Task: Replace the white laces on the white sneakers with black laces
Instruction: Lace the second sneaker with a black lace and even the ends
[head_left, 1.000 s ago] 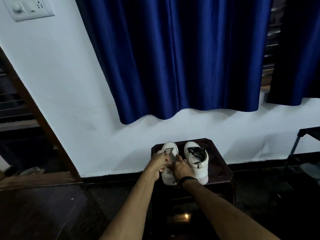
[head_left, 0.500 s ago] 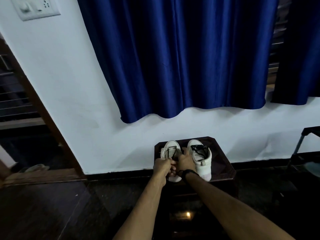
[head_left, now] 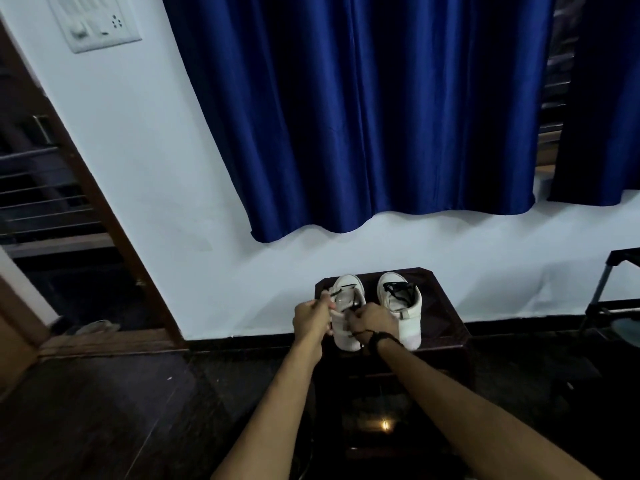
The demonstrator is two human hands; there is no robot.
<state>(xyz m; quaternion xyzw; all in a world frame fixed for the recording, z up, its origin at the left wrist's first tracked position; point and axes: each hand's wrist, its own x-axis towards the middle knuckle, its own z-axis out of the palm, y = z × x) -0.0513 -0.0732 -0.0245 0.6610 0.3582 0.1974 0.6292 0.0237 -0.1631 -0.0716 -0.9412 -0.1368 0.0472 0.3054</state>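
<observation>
Two white sneakers stand side by side on a small dark wooden table [head_left: 446,320], toes toward the wall. The left sneaker [head_left: 346,336] has a black lace [head_left: 341,291] partly threaded near its toe. My left hand [head_left: 311,320] grips that shoe's left side and pinches one lace end. My right hand [head_left: 372,322], with a dark wristband, holds the other lace end over the shoe's opening. The right sneaker [head_left: 403,306] stands untouched, with a black lace [head_left: 398,289] across its upper.
A white wall and long blue curtains [head_left: 363,116] rise right behind the table. A dark doorway with a railing [head_left: 41,202] opens at the left. A metal stand [head_left: 609,292] is at the right edge. The floor is dark and glossy.
Both hands stay on the left sneaker. My left hand has moved a little left, drawing its lace end outward. The camera has tilted slightly.
</observation>
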